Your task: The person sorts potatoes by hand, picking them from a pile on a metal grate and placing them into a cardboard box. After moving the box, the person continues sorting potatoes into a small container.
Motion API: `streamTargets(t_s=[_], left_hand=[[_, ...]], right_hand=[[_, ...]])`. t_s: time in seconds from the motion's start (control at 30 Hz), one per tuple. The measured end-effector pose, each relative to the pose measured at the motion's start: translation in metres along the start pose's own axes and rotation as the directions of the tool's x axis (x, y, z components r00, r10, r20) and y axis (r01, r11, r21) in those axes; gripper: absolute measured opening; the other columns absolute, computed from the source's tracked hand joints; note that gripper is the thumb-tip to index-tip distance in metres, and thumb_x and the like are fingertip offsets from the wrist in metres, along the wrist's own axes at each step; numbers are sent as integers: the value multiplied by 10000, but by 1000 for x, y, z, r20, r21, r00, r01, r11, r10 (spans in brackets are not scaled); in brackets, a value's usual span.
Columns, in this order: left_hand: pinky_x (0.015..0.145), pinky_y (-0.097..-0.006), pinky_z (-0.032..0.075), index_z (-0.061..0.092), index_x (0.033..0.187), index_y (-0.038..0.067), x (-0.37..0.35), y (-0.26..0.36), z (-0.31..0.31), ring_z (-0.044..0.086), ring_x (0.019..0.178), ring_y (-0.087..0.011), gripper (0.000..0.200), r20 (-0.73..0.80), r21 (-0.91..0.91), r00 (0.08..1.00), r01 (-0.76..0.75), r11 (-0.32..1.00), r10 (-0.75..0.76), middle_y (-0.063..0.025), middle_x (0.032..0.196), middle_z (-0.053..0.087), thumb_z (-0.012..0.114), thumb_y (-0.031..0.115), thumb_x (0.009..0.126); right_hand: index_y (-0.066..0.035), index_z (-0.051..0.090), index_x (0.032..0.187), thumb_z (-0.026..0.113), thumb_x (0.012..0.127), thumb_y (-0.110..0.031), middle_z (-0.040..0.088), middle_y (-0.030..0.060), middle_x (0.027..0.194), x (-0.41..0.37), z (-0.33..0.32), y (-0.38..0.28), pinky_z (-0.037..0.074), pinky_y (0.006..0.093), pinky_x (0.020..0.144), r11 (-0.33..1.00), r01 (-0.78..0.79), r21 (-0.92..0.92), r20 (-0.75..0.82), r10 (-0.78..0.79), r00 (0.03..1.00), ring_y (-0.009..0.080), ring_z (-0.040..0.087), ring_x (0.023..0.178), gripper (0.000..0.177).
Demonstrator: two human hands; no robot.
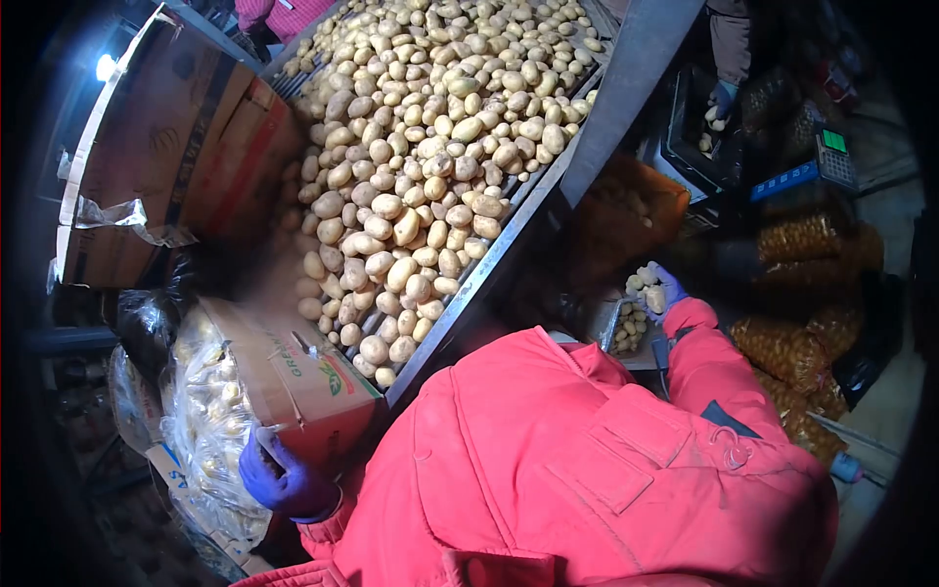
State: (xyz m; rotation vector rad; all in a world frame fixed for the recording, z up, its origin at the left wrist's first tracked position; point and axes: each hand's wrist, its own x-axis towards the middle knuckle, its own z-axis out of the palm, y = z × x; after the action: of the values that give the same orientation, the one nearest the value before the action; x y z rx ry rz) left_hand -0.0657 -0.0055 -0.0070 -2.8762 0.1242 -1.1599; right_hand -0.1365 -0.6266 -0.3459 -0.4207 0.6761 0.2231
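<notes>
My left hand (284,477), in a purple glove, is beside a cardboard box (293,367). Its fingers are loosely curled and a dark gap shows between them. They reach the clear plastic liner (210,421), which has potatoes inside. My right hand (670,292), also gloved, is closed around a few potatoes (646,284). Below it is a metal tray (606,325) with more potatoes in it. Part of the palm is hidden behind what it holds.
A sloping chute (469,284) full of potatoes runs ahead of me. Left of it stands a tall carton (147,147). At right are an orange crate (675,201), a scale display (833,157), mesh sacks (782,347) of potatoes and another person's gloved hand (722,98).
</notes>
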Motion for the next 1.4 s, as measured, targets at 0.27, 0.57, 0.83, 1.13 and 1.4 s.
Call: streamTargets(t_s=[0.27, 0.57, 0.83, 1.13, 1.4], left_hand=[[717, -431, 509, 736, 1003, -42, -4, 1, 2, 654, 774, -320, 138, -4, -19, 999, 48, 999, -48, -147, 882, 707, 669, 79, 1000], [678, -450, 504, 745, 1025, -35, -3, -5, 10, 638, 727, -335, 124, -24, 55, 995, 93, 994, -92, -159, 855, 699, 700, 69, 974], [634, -457, 506, 756, 988, 8, -2, -8, 17, 645, 694, -340, 108, -103, 215, 994, 42, 976, -20, -139, 840, 708, 740, 105, 941], [621, -462, 492, 765, 1011, 16, 0, -3, 14, 638, 680, -337, 145, -53, 269, 997, 76, 960, -64, -132, 821, 710, 736, 141, 943], [622, -459, 480, 766, 1041, 40, 1, -10, 16, 633, 688, -330, 192, -8, 342, 998, 58, 938, -58, -114, 817, 701, 746, 190, 922]], right_hand=[[-89, 692, 901, 704, 907, -333, 699, 107, 941, -14, -111, -9, 566, 444, 841, 301, -265, -916, -274, 13, 962, 301, 682, 918, 245], [-50, 723, 1151, 761, 868, -326, 737, 197, 1092, 84, -49, 28, 568, 430, 895, -234, -106, -966, -3, -402, 916, 384, 714, 1027, 396], [-54, 679, 1222, 733, 914, -250, 696, 191, 1132, 154, 286, 48, 555, 413, 914, -293, 656, -696, 707, -439, 554, 356, 687, 1033, 370], [-163, 678, 1247, 723, 881, -366, 616, 173, 1235, 266, 382, 99, 498, 495, 986, -493, 598, -632, 768, -292, 570, 382, 590, 1159, 421], [-64, 680, 1255, 850, 815, -242, 689, 171, 1166, 295, 451, 56, 537, 375, 938, -71, 587, -807, 552, -444, 706, 253, 662, 1019, 504]])
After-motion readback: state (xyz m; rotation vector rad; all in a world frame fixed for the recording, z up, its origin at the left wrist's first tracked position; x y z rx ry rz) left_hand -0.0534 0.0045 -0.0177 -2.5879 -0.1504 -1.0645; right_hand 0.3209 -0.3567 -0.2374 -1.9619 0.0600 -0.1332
